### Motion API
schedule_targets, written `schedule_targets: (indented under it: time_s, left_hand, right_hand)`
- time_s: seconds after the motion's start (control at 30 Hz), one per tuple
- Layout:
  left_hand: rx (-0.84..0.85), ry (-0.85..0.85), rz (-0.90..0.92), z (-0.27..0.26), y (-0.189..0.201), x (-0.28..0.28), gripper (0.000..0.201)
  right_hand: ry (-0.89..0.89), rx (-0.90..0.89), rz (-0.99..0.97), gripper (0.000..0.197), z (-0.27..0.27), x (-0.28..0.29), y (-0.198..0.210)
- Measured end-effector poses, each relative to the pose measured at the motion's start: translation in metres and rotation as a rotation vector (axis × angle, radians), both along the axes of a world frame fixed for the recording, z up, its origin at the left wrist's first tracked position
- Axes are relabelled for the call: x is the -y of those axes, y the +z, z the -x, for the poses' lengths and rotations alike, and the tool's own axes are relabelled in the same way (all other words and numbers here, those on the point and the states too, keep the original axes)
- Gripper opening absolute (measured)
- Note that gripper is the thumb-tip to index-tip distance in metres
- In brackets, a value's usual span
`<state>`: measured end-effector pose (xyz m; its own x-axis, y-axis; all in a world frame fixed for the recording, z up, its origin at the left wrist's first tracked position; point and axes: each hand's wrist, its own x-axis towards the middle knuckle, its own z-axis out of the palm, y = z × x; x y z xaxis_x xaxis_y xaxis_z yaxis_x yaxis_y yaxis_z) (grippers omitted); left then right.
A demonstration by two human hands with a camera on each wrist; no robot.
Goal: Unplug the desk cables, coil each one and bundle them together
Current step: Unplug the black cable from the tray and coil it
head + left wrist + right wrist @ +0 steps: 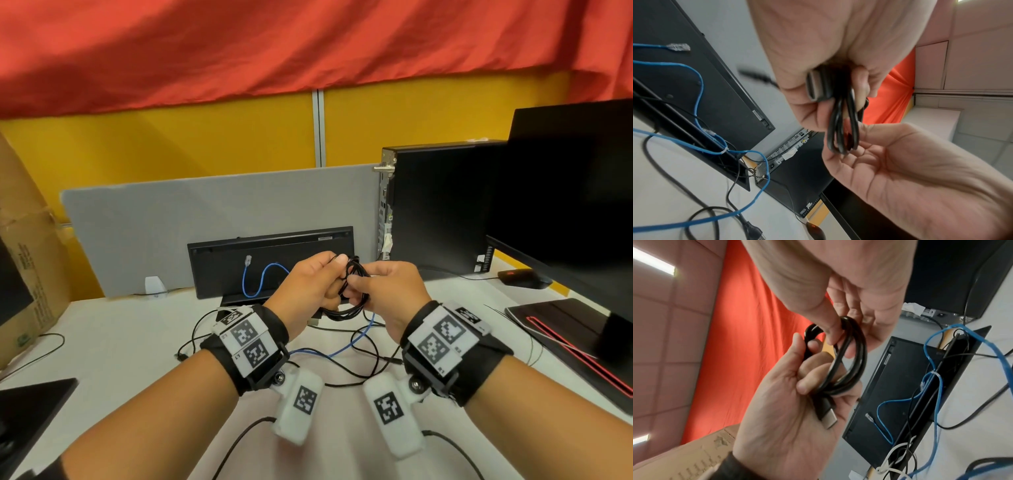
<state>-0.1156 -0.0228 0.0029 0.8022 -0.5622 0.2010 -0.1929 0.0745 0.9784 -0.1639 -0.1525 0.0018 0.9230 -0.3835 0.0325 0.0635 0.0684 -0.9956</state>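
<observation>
Both hands hold a coiled black cable [343,313] [840,129] [857,353] in the air above the white desk [120,342]. My left hand [305,287] [781,418] grips the loops, and the cable's flat metal plug [829,418] [813,86] lies across its palm. My right hand [394,294] [859,272] pinches the coil's far side, thumb hooked through the loops. A blue network cable [255,284] [698,97] [937,402] lies loose below, its clear plug resting on the keyboard's back. Thin black cables [363,363] sprawl on the desk under my wrists.
A black keyboard [270,260] leans upright against the grey divider [171,222]. A PC tower [442,205], a monitor [575,192], a mouse [524,277] and a black-and-red pad [565,329] are at the right. A cardboard box [27,257] stands at the left.
</observation>
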Motion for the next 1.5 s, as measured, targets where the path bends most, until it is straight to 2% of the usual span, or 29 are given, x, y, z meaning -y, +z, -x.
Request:
schedule_targets:
  time_s: [0.1, 0.3, 0.37, 0.4, 0.47, 0.63, 0.7, 0.77, 0.83, 0.93, 1.0, 1.13, 1.33, 1.43, 1.5]
  left_hand:
    - [0.04, 0.009, -0.033, -0.005, -0.003, -0.002, 0.027]
    - [0.085, 0.07, -0.12, -0.014, -0.015, -0.015, 0.026]
    - [0.13, 0.092, -0.117, -0.012, -0.018, -0.014, 0.026]
    - [0.154, 0.108, -0.121, -0.01, -0.02, -0.013, 0.026]
    - [0.197, 0.143, -0.149, -0.006, -0.023, -0.009, 0.024]
    - [0.276, 0.262, -0.183, -0.007, -0.027, -0.004, 0.024]
    - [0.317, 0.292, -0.216, -0.009, -0.027, -0.005, 0.023]
    - [0.365, 0.312, -0.27, -0.012, -0.028, -0.005, 0.021]
    - [0.389, 0.317, -0.322, -0.013, -0.027, -0.004, 0.02]
    - [0.445, 0.327, -0.374, -0.014, -0.023, -0.005, 0.022]
    - [0.455, 0.322, -0.384, -0.015, -0.02, -0.008, 0.02]
    - [0.399, 0.3, -0.4, -0.017, -0.015, -0.014, 0.021]
    - [0.363, 0.313, -0.446, -0.02, -0.01, -0.019, 0.02]
    - [0.287, 0.333, -0.458, -0.023, -0.01, -0.024, 0.02]
    - [0.241, 0.376, -0.438, -0.026, -0.01, -0.029, 0.02]
  right_hand:
    - [0.057, -0.016, -0.097, 0.011, 0.003, 0.005, 0.004]
    - [0.345, -0.045, -0.423, 0.029, 0.008, 0.007, 0.006]
    - [0.365, -0.052, -0.461, 0.026, 0.009, 0.004, 0.004]
    - [0.362, -0.046, -0.421, 0.019, 0.009, 0.001, 0.002]
    - [0.319, -0.028, -0.204, 0.012, 0.008, -0.005, -0.003]
    - [0.113, 0.091, 0.692, 0.024, 0.007, -0.005, -0.011]
    - [0.065, 0.039, 0.853, 0.013, 0.01, 0.0, -0.008]
    - [0.027, -0.055, 0.887, 0.012, 0.008, 0.003, -0.006]
    - [0.044, -0.135, 0.828, 0.018, 0.005, 0.006, -0.005]
    - [0.078, -0.184, 0.607, 0.015, 0.003, 0.011, -0.004]
    - [0.068, -0.172, 0.442, 0.01, 0.004, 0.015, -0.005]
    - [0.014, -0.116, 0.231, 0.007, 0.005, 0.017, -0.009]
    - [0.15, -0.114, -0.251, 0.003, 0.004, 0.019, -0.007]
    - [0.22, -0.105, -0.214, 0.011, 0.006, 0.023, -0.005]
    - [0.242, -0.057, 0.008, 0.02, 0.009, 0.027, -0.005]
